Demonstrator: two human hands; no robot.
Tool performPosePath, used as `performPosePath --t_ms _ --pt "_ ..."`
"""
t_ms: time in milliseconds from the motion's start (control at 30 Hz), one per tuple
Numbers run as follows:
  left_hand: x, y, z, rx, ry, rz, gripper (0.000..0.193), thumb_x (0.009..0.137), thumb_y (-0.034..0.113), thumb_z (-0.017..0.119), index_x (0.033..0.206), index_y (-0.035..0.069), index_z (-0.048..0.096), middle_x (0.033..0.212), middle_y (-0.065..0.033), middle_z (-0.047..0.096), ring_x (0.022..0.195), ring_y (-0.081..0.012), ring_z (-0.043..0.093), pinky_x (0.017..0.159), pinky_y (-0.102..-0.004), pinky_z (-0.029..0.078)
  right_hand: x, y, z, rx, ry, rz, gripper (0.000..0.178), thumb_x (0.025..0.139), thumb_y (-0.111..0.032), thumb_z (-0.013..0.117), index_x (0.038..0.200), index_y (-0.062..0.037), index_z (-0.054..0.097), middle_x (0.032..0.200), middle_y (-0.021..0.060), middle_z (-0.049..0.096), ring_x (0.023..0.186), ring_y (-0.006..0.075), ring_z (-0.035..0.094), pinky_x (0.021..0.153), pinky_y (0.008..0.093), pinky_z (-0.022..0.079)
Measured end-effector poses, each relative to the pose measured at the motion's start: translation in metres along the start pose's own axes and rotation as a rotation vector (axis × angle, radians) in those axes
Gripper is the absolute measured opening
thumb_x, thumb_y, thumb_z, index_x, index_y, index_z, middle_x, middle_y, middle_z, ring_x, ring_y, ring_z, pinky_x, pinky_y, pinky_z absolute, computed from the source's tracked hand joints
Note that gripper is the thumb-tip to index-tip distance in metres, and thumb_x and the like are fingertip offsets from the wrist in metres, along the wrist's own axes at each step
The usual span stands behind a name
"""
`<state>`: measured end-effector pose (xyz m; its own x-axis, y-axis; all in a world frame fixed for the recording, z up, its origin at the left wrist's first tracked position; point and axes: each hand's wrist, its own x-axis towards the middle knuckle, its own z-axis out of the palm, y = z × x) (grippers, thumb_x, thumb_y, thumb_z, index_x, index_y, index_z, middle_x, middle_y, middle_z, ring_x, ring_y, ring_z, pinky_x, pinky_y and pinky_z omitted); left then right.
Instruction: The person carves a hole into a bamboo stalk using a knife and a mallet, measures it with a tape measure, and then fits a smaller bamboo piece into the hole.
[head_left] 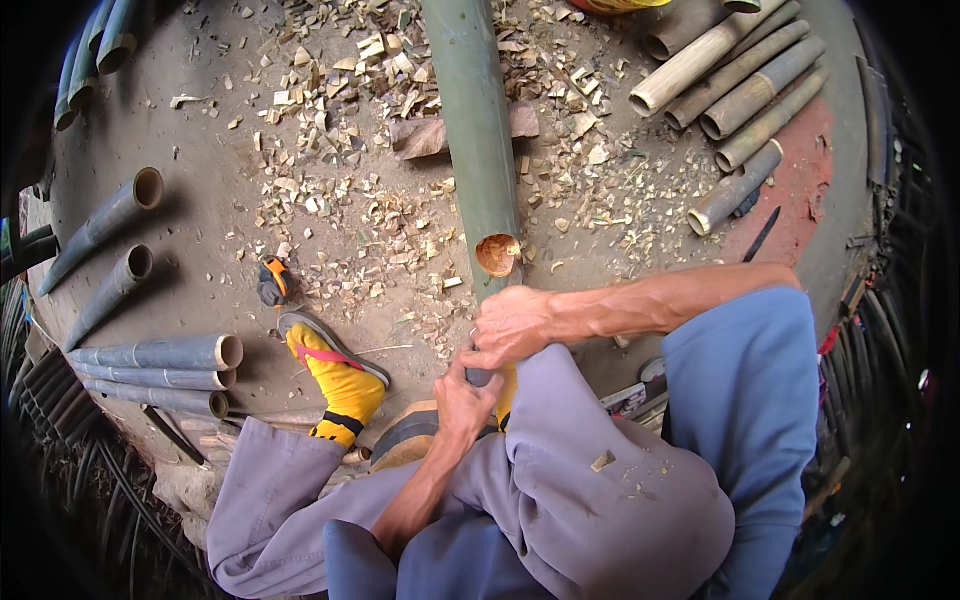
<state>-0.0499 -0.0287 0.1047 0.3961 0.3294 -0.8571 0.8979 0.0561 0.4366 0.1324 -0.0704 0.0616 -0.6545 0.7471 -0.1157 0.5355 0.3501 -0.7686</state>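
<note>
Right hand (513,325) and left hand (465,402) clench, on what I cannot tell, just below the green bamboo pole's (472,90) opening; a brown support (420,139) apparently props it toward the floor's (210,190) far edge.

Curled fingers of the right hand (512,325) and the left hand (465,400) cover most of a dark piece (480,378) gripped between them, its kind impossible to make out. Above, a green bamboo pole (470,110) runs out of the top edge, masking the middle of a brown slab (425,139) beneath it. A yellow-and-red object (620,4) at upper right is sliced by the same edge. The raised knee (575,400) hides all but a sliver of a yellow sock (507,395), while the legs cover part of a striped round seat (405,437). At the right rim, long dark poles (900,340) dissolve into shadow; specks of debris on the trousers (640,490) are too small to identify.
</note>
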Motion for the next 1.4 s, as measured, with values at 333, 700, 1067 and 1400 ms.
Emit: performPosePath --t_ms 333,700,1067,1400 --pt "0.051 0.008 -0.091 0.432 0.269 0.499 0.028 0.062 0.013 0.074 0.087 0.009 0.063 0.069 -0.0132 0.066 0.058 -0.0278 0.065 0.058 -0.0396 0.052 0.040 -0.003 -0.024 -0.047 0.370 0.428 0.028 0.078 -0.009 0.058 0.106 -0.0082 0.054 0.079 0.0130 0.063 0.077 0.0304 0.066 0.064 0.0397 0.053" --pt "0.110 0.178 -0.154 1.268 -0.069 1.008 0.012 0.064 0.010 0.064 0.076 0.009 0.062 0.066 -0.0081 0.063 0.063 -0.0255 0.065 0.051 -0.0382 0.051 0.033 0.003 -0.038 0.178 1.162 0.837 0.059 0.066 0.002 0.070 0.122 -0.0022 0.050 0.088 0.0161 0.059 0.079 0.0349 0.063 0.068 0.0397 0.053" --pt "0.080 0.048 -0.130 0.574 0.069 0.496 0.024 0.058 0.012 0.071 0.081 0.007 0.069 0.067 -0.0086 0.066 0.058 -0.0150 0.061 0.058 -0.0309 0.051 0.044 0.002 -0.026 0.119 0.633 0.637 0.033 0.076 -0.007 0.060 0.109 -0.0043 0.055 0.078 0.0167 0.064 0.078 0.0321 0.066 0.065 0.0429 0.056" --pt "0.087 0.139 -0.168 0.751 -0.080 0.434 0.030 0.054 0.017 0.070 0.081 0.003 0.068 0.064 -0.0168 0.064 0.058 -0.0311 0.065 0.061 -0.0380 0.053 0.035 0.004 -0.062 0.176 0.922 0.626 0.043 0.073 0.000 0.060 0.115 -0.0040 0.054 0.083 0.0135 0.062 0.083 0.0308 0.065 0.069 0.0399 0.054"
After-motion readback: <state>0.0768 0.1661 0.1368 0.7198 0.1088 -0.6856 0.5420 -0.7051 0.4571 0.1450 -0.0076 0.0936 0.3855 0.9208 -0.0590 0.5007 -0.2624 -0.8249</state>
